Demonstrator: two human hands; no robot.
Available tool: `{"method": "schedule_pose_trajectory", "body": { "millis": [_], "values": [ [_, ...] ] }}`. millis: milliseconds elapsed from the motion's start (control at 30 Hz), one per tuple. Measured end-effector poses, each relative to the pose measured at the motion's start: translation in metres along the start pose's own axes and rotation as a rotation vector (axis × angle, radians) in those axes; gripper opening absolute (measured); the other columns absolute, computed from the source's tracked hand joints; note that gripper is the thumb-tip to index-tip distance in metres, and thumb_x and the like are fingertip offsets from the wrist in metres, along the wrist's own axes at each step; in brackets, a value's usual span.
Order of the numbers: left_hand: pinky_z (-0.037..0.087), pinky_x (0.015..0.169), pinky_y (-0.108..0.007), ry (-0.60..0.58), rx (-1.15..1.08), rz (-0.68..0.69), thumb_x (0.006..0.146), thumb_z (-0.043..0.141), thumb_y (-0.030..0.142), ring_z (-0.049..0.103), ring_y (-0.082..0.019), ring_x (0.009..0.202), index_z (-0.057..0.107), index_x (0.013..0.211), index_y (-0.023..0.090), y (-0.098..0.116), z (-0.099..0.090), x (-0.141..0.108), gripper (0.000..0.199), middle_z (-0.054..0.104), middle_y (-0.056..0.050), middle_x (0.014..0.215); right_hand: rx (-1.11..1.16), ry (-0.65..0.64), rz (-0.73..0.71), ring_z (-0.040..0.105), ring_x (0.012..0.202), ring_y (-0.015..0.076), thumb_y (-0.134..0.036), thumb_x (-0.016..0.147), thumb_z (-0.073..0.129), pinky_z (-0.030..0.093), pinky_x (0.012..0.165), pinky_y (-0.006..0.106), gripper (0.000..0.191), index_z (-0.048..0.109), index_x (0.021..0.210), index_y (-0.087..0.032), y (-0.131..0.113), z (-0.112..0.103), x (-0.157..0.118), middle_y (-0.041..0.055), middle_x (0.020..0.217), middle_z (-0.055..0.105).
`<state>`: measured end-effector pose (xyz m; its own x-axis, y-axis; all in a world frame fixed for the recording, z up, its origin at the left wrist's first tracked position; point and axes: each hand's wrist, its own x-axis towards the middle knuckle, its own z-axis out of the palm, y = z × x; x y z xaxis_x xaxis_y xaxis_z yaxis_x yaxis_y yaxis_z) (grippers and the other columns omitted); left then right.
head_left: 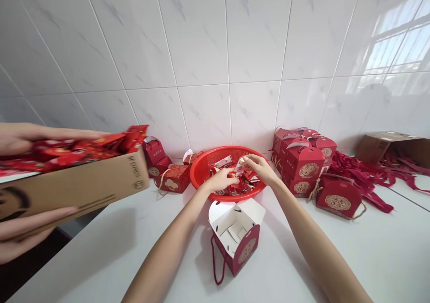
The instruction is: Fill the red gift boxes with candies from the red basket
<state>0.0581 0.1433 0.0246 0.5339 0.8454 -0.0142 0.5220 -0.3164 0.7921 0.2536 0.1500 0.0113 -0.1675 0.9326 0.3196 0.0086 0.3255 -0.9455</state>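
A red plastic basket [194, 170] of wrapped candies [247, 187] stands against the wall. My right hand [260, 168] pinches a pale, clear-wrapped candy [241, 165] above the pile. Inside the rim, my left hand [220, 180] is curled among the sweets, with a small red-wrapped candy [232, 175] at its fingertips. Between my forearms sits an open dark red gift box [247, 251], its flaps up and its white inside showing. A dark red cord handle [215, 267] hangs down its left side.
At left, another person's hands [30, 238] hold a cardboard box [101, 184] full of red packets over the table edge. Closed red gift boxes [302, 164] are stacked right; more red boxes [173, 179] stand left of the basket. Dark red ribbons [356, 173] lie near an open carton [379, 146].
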Motion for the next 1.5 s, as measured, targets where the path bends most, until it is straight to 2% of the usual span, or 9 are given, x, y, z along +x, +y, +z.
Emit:
{"method": "schedule_pose_trajectory", "body": {
  "millis": [167,300,433,567,800,1033,1167,1300,1500],
  "values": [
    [0.05,0.093,-0.038,-0.037,-0.343,0.17,0.076,0.073,0.04,0.064,-0.025,0.103,0.065,0.119,0.017,0.002,0.001,-0.004,0.049,0.069,-0.009,0.113,0.202,-0.084,0.036,0.069,0.091,0.02,-0.06,0.073,0.076,0.055,0.085,0.034,0.052,0.067,0.108,-0.023,-0.002,-0.002,-0.001,0.006,0.115,0.07],
    [0.045,0.104,-0.041,-0.019,-0.396,0.212,0.073,0.078,0.033,0.058,-0.029,0.12,0.06,0.133,0.019,-0.003,0.001,-0.002,0.065,0.065,-0.01,0.131,0.196,-0.201,0.042,0.069,0.087,0.0191,-0.05,0.07,0.082,0.054,0.084,0.032,0.04,0.073,0.092,-0.018,-0.002,-0.002,-0.001,0.0051,0.097,0.074],
    [0.042,0.109,-0.042,0.019,-0.388,0.195,0.073,0.077,0.028,0.05,-0.03,0.132,0.055,0.14,0.021,-0.006,-0.001,-0.003,0.071,0.053,-0.011,0.147,0.312,-0.03,0.046,0.066,0.067,0.015,-0.044,0.063,0.086,0.054,0.07,0.027,0.034,0.069,0.078,-0.018,0.003,-0.005,0.004,0.0022,0.076,0.072],
    [0.039,0.113,-0.043,0.051,-0.364,0.201,0.073,0.073,0.021,0.047,-0.031,0.136,0.057,0.139,0.02,-0.003,-0.002,-0.008,0.068,0.051,-0.01,0.149,0.442,0.139,0.085,0.066,0.061,0.017,-0.035,0.069,0.078,0.055,0.061,0.028,0.024,0.062,0.075,-0.018,0.001,-0.007,0.007,0.0052,0.073,0.073],
    [0.04,0.111,-0.045,-0.12,-0.291,0.24,0.072,0.075,0.014,0.054,-0.03,0.129,0.06,0.135,0.017,0.002,0.002,-0.006,0.065,0.062,-0.011,0.137,0.436,0.089,0.154,0.06,0.049,0.0123,-0.029,0.069,0.077,0.051,0.051,0.023,0.02,0.062,0.075,-0.017,-0.011,-0.008,0.002,0.0035,0.067,0.072],
    [0.044,0.107,-0.04,-0.022,-0.48,0.291,0.075,0.075,0.018,0.058,-0.026,0.123,0.061,0.133,0.02,-0.002,0.003,-0.005,0.059,0.061,-0.011,0.137,0.397,0.014,0.228,0.062,0.061,0.0128,-0.03,0.054,0.088,0.054,0.06,0.024,0.029,0.069,0.07,-0.015,-0.025,-0.011,-0.003,0.0039,0.07,0.07],
    [0.047,0.103,-0.04,0.073,-0.516,0.305,0.074,0.076,0.021,0.06,-0.027,0.12,0.06,0.131,0.019,0.002,0.01,-0.005,0.06,0.06,-0.011,0.137,0.305,-0.129,0.287,0.057,0.059,0.0104,-0.033,0.057,0.09,0.049,0.053,0.022,0.035,0.071,0.079,-0.015,-0.037,-0.014,-0.009,0.001,0.07,0.067],
    [0.042,0.109,-0.041,0.176,-0.506,0.354,0.075,0.073,0.02,0.053,-0.029,0.13,0.059,0.13,0.019,0.008,0.021,-0.004,0.057,0.058,-0.01,0.139,0.236,-0.256,0.262,0.056,0.057,0.0088,-0.034,0.06,0.09,0.047,0.054,0.021,0.038,0.069,0.084,-0.015,-0.044,-0.016,-0.016,-0.0021,0.068,0.063],
    [0.03,0.118,-0.038,0.335,-0.407,0.321,0.08,0.064,0.014,0.036,-0.024,0.145,0.048,0.14,0.022,0.017,0.035,-0.01,0.063,0.044,-0.01,0.153,0.017,-0.257,0.178,0.048,0.046,0.0084,-0.038,0.062,0.088,0.036,0.042,0.021,0.037,0.064,0.081,-0.016,-0.044,-0.01,-0.018,-0.0051,0.054,0.056]
  ]
}}
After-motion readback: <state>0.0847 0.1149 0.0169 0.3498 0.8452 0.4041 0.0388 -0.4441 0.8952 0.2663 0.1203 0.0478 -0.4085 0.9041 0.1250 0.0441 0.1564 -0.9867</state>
